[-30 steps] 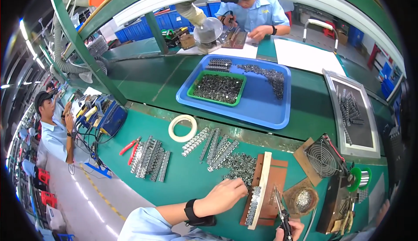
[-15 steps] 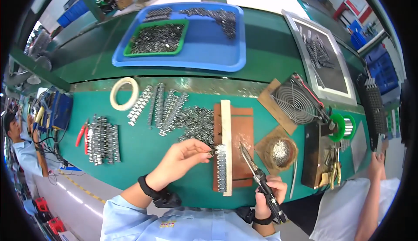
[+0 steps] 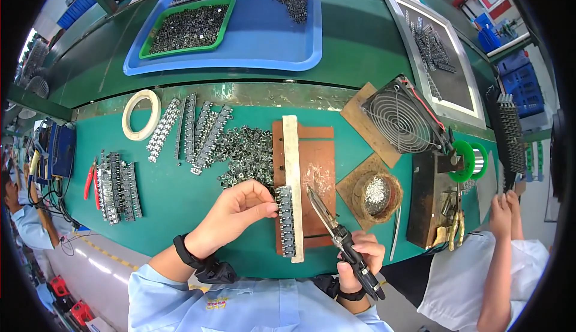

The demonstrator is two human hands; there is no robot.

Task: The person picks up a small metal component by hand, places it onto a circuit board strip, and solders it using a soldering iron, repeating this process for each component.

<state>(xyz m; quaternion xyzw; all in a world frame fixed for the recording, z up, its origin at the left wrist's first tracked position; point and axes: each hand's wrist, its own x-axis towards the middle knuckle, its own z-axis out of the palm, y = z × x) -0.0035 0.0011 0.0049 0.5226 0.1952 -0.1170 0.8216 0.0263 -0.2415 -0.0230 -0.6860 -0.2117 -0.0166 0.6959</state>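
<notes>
My right hand [image 3: 362, 259] grips a black-handled soldering iron [image 3: 346, 243]. Its long metal tip points up and left over the brown board of a wooden jig [image 3: 318, 179]. Along the left side of the jig's pale wooden bar [image 3: 291, 152] lies a strip of small metal-and-black parts [image 3: 285, 224]. My left hand [image 3: 240, 215] is pinched at the strip's upper left edge; whatever lies between thumb and forefinger is too small to tell. Just beyond that hand is a heap of loose small metal parts [image 3: 247, 152].
Finished-looking strips [image 3: 117, 188] lie left, beside red-handled pliers [image 3: 90, 181] and a tape roll [image 3: 141, 114]. Right of the jig are a round pot of silvery bits [image 3: 378, 195], a fan [image 3: 399, 119] and a solder spool [image 3: 469, 161]. A blue tray [image 3: 270, 53] stands behind. Another person's hands [image 3: 505, 212] are far right.
The view has shifted, so the bench sits further left and higher. My left fingertips have come down slightly along the strip's edge. The soldering iron stays in my right hand, over the board.
</notes>
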